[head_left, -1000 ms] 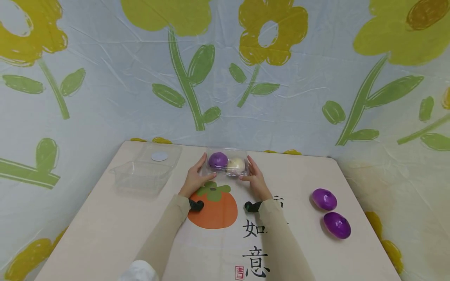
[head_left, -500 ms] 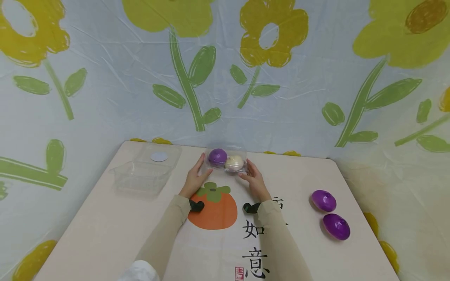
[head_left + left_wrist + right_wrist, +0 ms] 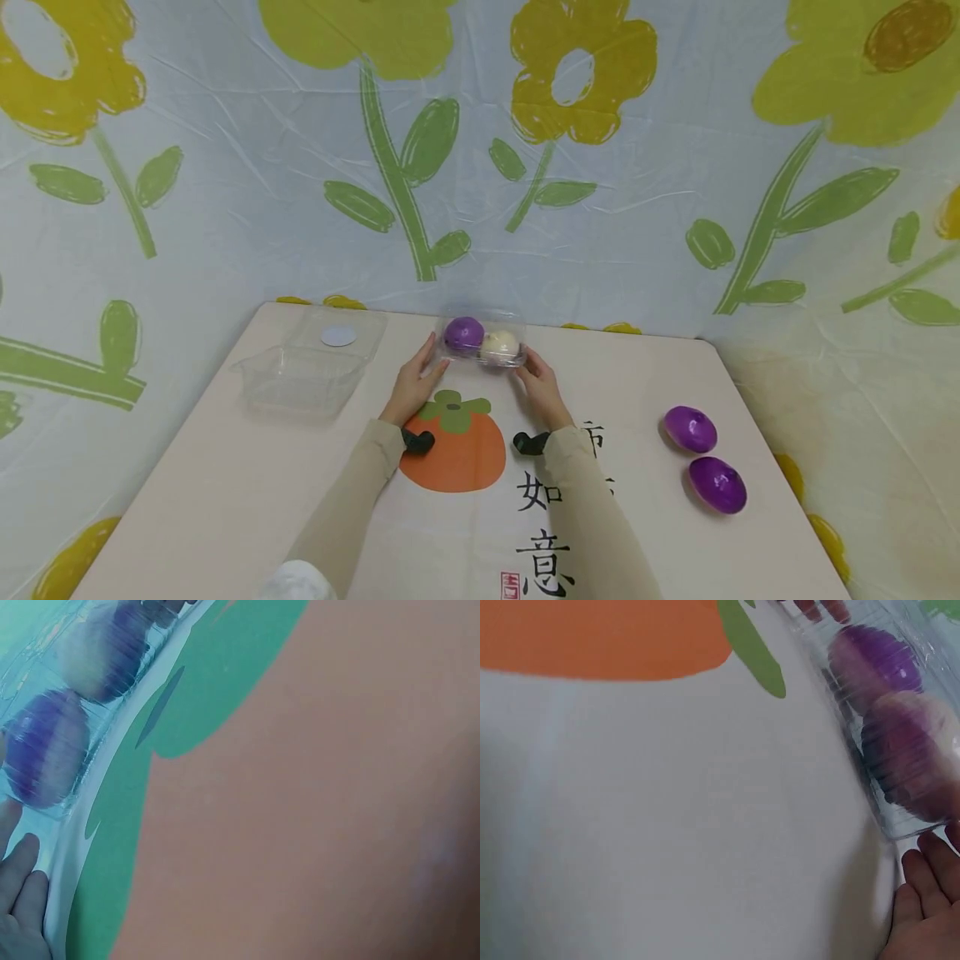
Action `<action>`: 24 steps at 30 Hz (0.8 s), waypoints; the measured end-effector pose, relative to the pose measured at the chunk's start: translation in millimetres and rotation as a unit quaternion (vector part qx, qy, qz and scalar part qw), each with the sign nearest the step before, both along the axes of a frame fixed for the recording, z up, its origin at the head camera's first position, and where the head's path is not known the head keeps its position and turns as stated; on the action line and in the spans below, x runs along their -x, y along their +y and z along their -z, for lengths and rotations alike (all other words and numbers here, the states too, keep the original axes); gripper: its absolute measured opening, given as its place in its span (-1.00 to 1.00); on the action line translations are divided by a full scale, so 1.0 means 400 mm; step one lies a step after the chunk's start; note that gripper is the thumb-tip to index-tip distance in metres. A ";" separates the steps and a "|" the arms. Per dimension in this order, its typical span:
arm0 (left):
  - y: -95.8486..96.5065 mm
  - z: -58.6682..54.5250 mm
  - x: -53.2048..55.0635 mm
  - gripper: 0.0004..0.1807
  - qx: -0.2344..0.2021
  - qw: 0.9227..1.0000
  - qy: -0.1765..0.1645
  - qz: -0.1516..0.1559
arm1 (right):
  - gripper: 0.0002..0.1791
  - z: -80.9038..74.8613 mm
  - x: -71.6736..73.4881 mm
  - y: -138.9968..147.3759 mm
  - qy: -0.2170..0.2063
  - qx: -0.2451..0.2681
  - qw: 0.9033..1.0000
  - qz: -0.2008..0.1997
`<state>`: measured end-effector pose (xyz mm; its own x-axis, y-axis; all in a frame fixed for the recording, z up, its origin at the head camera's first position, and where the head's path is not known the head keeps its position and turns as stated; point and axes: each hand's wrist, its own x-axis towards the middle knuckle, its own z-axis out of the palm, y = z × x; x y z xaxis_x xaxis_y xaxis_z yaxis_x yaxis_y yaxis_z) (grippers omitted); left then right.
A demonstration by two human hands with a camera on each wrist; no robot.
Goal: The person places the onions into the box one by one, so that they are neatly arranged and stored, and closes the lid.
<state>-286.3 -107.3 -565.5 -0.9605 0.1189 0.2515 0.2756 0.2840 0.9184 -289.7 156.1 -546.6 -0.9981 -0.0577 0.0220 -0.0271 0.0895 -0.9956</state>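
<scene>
Near the back middle of the table, a clear plastic box [image 3: 487, 362] holds two round bulbs that look like onions. The left one is a purple bulb [image 3: 463, 335]; beside it is a pale bulb [image 3: 499, 344], which shows purple patches in the right wrist view. My left hand [image 3: 412, 387] grips the box's left end, thumb at the front and fingers along the side. At the right end my right hand [image 3: 543, 390] holds it likewise. Both wrist views show fingertips right at the box's ends.
An open clear plastic clamshell [image 3: 300, 387], with a white label on its lid, stands at the back left. Two glossy purple bulbs [image 3: 691, 428] lie on the right side. A printed cloth [image 3: 453, 458] with an orange persimmon covers the table; a flowered curtain [image 3: 637, 250] hangs behind.
The box and both hands have shifted slightly toward the back of the table, the right hand also a little to the left. The clamshell and the loose bulbs stay put.
</scene>
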 end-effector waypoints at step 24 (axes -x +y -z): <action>-0.007 0.011 0.003 -0.26 -0.018 1.000 -0.011 -0.002 | -0.27 -0.014 -0.003 -0.007 -0.045 0.025 0.999 0.014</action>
<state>-287.6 -110.3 -569.8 -0.9662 0.1068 0.2347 0.2547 0.2517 0.9337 -288.3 153.3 -540.9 -0.9974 -0.0318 -0.0654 0.0641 0.0388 -0.9972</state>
